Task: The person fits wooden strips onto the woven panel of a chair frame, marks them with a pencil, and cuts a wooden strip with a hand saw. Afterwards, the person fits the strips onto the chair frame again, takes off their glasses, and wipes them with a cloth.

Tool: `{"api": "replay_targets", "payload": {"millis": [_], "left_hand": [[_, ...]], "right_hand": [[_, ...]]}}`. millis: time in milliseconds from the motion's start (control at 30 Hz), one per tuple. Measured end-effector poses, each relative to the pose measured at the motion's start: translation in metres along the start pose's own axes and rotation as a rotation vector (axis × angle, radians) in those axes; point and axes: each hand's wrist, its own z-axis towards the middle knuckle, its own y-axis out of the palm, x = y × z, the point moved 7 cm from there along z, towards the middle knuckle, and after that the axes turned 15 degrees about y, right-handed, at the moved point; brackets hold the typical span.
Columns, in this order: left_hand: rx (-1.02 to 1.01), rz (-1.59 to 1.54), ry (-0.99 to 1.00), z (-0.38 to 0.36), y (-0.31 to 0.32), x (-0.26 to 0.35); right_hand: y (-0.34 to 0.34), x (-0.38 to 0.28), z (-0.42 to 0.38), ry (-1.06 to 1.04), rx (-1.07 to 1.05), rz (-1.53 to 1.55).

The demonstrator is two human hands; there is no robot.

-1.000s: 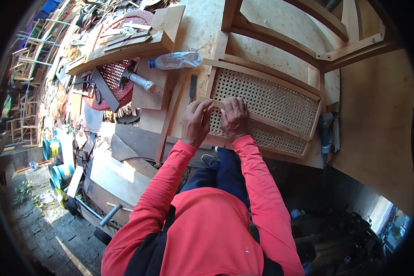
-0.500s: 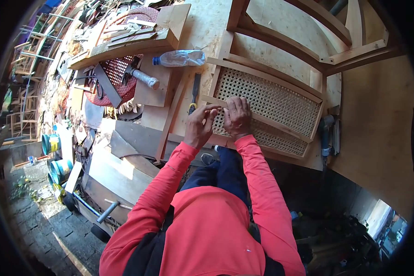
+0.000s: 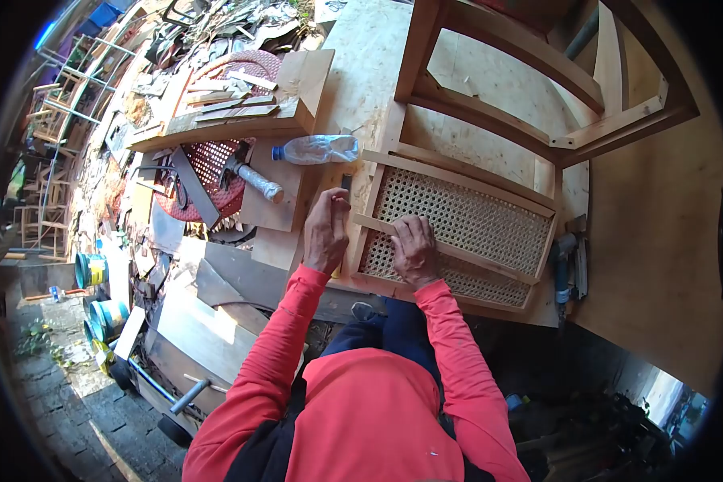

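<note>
My right hand [image 3: 415, 251] is closed around a thin wooden strip [image 3: 482, 261], which lies lengthwise over a woven cane panel [image 3: 466, 209] in a wooden frame. My left hand [image 3: 327, 231] is raised just left of the strip's near end. Its fingers are bent together, and anything between them is too small to make out. Below that hand lies a chisel [image 3: 345, 182], mostly covered, with only part of its dark blade showing. The cane panel belongs to a chair-like wooden frame [image 3: 490, 112] resting on the workbench.
A plastic bottle [image 3: 321, 149] lies beyond my left hand. Further left are a wrapped-handle hammer [image 3: 257, 183], a plank [image 3: 225, 124] bearing wood scraps and a red woven seat [image 3: 197, 213]. A power tool [image 3: 566, 269] sits right of the frame. Teal buckets [image 3: 107, 315] stand at lower left.
My left hand has moved left, away from the right hand and the strip's end, to over the chisel. My right hand stays on the strip. The whole view has shifted slightly downward.
</note>
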Motion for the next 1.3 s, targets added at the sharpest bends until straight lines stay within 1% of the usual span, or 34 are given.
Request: {"api": "replay_targets", "payload": {"millis": [67, 100, 167, 233, 300, 367, 400, 467, 500, 567, 600, 633, 700, 733, 767, 833, 867, 933, 1033, 1067, 1167, 1200, 1300], "left_hand": [[-0.009, 0.067, -0.011, 0.02, -0.005, -0.009], [-0.032, 0.068, -0.005, 0.032, 0.004, -0.011], [-0.018, 0.027, -0.008, 0.048, 0.014, -0.029], [-0.077, 0.001, -0.043, 0.062, 0.024, -0.045], [-0.153, 0.208, 0.11, 0.077, 0.028, -0.044], [-0.129, 0.167, 0.131, 0.084, 0.034, -0.052], [-0.132, 0.135, 0.107, 0.082, 0.04, -0.061], [-0.143, 0.121, 0.068, 0.084, 0.04, -0.056], [-0.114, 0.13, 0.178, 0.084, 0.041, -0.056], [-0.094, -0.084, -0.027, 0.08, 0.052, -0.068], [-0.121, -0.078, -0.152, 0.077, 0.057, -0.081], [-0.096, -0.085, -0.188, 0.077, 0.059, -0.08], [-0.035, -0.205, -0.185, 0.074, 0.069, -0.091], [-0.03, -0.237, -0.198, 0.075, 0.071, -0.093], [0.012, -0.34, -0.238, 0.076, 0.074, -0.096], [0.009, -0.338, -0.222, 0.076, 0.072, -0.096], [-0.003, -0.327, -0.209, 0.075, 0.068, -0.099], [-0.024, -0.31, -0.187, 0.071, 0.061, -0.102], [-0.018, -0.277, -0.201, 0.064, 0.049, -0.101], [-0.059, -0.254, -0.235, 0.061, 0.046, -0.096], [-0.017, -0.266, -0.265, 0.057, 0.045, -0.09], [-0.028, -0.214, -0.248, 0.056, 0.045, -0.093], [-0.008, -0.186, -0.242, 0.056, 0.043, -0.085]], "right_hand": [[0.001, -0.003, 0.002, -0.011, -0.016, 0.054], [-0.004, 0.002, 0.002, 0.005, -0.007, 0.054], [-0.019, -0.007, 0.003, -0.022, 0.082, 0.04], [-0.037, -0.016, 0.011, -0.021, 0.097, 0.058], [-0.049, -0.015, 0.031, -0.061, 0.132, 0.038], [-0.059, -0.012, 0.058, -0.097, 0.151, 0.011], [-0.059, -0.007, 0.072, -0.141, 0.197, -0.025], [-0.057, 0.011, 0.096, -0.126, 0.218, -0.102], [-0.061, 0.012, 0.107, -0.141, 0.218, -0.104], [-0.057, 0.023, 0.117, -0.135, 0.214, -0.127], [-0.057, 0.021, 0.12, -0.135, 0.213, -0.164], [-0.053, 0.022, 0.121, -0.143, 0.207, -0.154], [-0.044, 0.025, 0.121, -0.153, 0.19, -0.143], [-0.039, 0.025, 0.121, -0.155, 0.177, -0.14], [-0.036, 0.025, 0.12, -0.144, 0.17, -0.144], [-0.032, 0.023, 0.118, -0.123, 0.159, -0.157], [-0.03, 0.022, 0.116, -0.109, 0.12, -0.148], [-0.029, 0.013, 0.105, -0.141, 0.101, -0.118], [-0.023, 0.002, 0.1, -0.167, 0.071, -0.096], [-0.019, -0.002, 0.1, -0.163, 0.063, -0.091], [-0.011, -0.009, 0.102, -0.157, 0.036, -0.078], [-0.009, -0.01, 0.101, -0.156, 0.023, -0.072], [-0.009, -0.014, 0.098, -0.141, 0.009, -0.089]]}}
